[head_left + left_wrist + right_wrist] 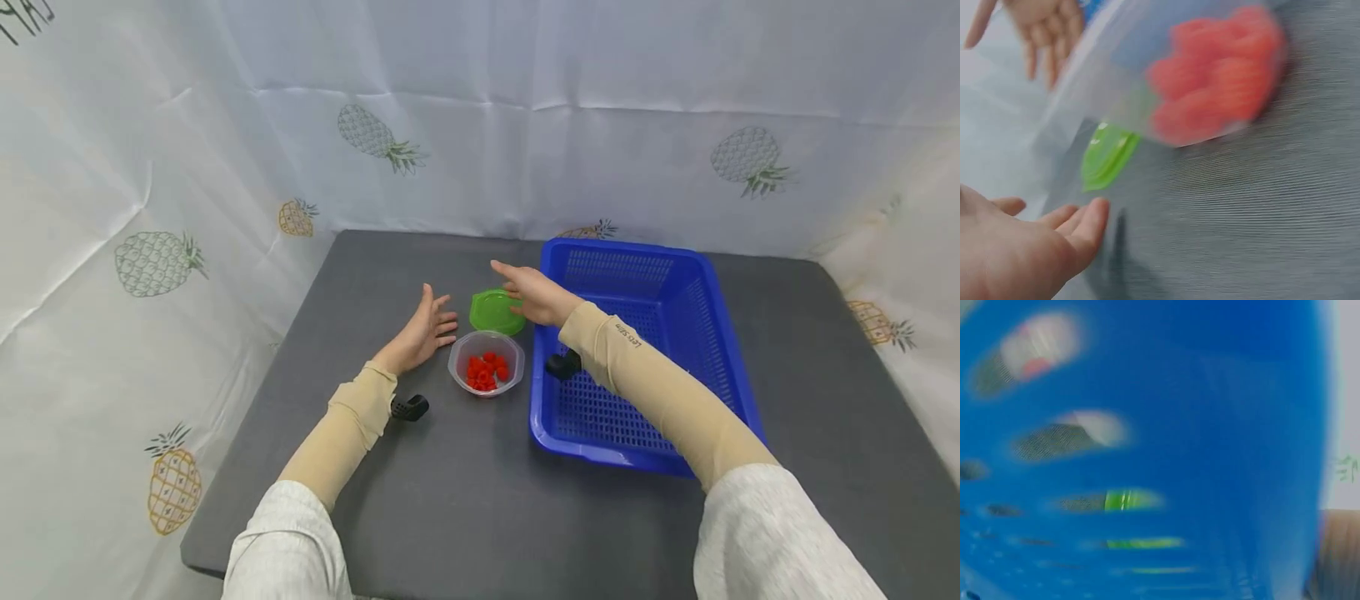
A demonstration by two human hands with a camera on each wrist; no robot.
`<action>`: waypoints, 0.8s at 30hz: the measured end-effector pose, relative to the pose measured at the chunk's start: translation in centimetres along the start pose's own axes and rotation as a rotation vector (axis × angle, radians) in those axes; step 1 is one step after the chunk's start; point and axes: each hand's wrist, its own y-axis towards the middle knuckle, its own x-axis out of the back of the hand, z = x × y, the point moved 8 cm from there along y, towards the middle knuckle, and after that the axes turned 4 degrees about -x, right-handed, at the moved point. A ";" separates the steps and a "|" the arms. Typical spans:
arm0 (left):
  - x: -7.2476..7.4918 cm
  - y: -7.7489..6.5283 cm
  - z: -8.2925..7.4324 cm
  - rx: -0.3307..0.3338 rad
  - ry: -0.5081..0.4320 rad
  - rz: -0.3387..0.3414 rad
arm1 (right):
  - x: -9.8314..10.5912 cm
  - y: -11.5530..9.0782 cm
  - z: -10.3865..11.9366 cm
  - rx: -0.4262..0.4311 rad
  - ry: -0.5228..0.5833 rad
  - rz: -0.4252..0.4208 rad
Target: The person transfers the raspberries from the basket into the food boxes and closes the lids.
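Note:
In the head view a clear plastic bowl (459, 367) holds several small red pieces (487, 372), whose kind I cannot tell. Just behind it a green lid (493, 312) lies on the table. My left hand (423, 333) is raised to the left of the bowl, fingers spread and nothing in it. Above the lid's right side, by the basket's left rim, hovers my right hand (538, 293), fingers extended and holding nothing. A blue plastic basket (637, 454) stands right of the bowl, under the right forearm. The basket's wall (1210, 425) hides most of the right wrist view.
The dark grey table (465, 508) meets a pineapple-print curtain (480, 167) at the back and left. Small black devices, one (409, 407) by the left wrist and another (562, 364) by the right, stick out under the sleeves.

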 end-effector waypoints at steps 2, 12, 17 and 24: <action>0.4 0.5 -0.5 0.041 -0.078 0.006 | 0.2 0.1 -0.1 -0.064 0.093 0.019; 1.0 2.5 -2.1 0.153 -0.230 -0.014 | 0.5 2.0 0.5 -0.158 0.185 -0.109; 0.1 3.0 -2.2 0.173 -0.197 -0.009 | 1.0 3.1 0.1 -0.216 0.114 -0.157; -0.3 3.1 -2.4 0.179 -0.193 -0.001 | 1.4 3.6 -0.5 -0.309 0.053 -0.146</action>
